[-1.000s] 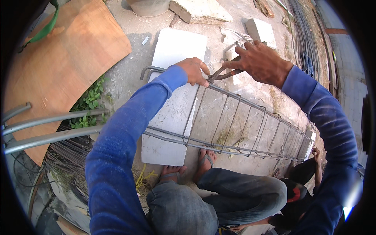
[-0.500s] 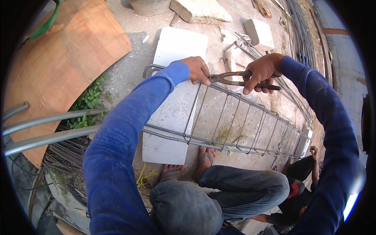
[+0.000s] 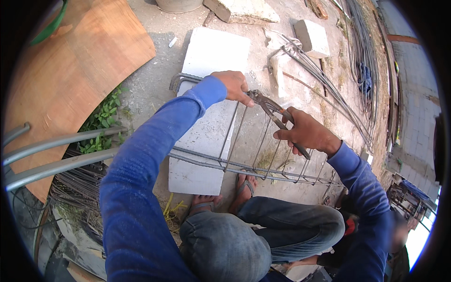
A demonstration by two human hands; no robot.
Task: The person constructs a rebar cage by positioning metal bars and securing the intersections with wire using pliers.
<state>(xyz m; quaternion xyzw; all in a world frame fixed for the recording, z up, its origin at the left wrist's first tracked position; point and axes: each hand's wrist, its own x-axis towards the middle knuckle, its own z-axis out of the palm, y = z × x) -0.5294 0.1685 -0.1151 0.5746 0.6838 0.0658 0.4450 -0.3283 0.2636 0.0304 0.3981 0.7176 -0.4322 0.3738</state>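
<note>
My right hand (image 3: 307, 131) is closed on a pair of pincers (image 3: 269, 105), gripping its two long handles, which point down toward my knee. The jaws of the pincers meet the upper bars of a long rebar cage (image 3: 225, 166) right beside my left fingertips. My left hand (image 3: 230, 85) is closed at that same corner, thumb and fingers pinching the bar; any wire under them is too small to make out. Thin stirrups cross between the cage's bars. The cage's near end lies over a white block (image 3: 216, 51), and my right forearm covers its far end.
A curved plywood sheet (image 3: 89, 51) and grey tubes (image 3: 66, 162) are on the left, above bundled rods. Loose rods (image 3: 329, 96), a smaller white block (image 3: 311, 38) and a stone slab (image 3: 242, 10) lie beyond. Another person (image 3: 350, 224), partly hidden, is at the lower right.
My right hand has swung the pincers' handles down and toward me, from nearly level to steeply slanted. The jaws stay by my left hand, which has barely moved.
</note>
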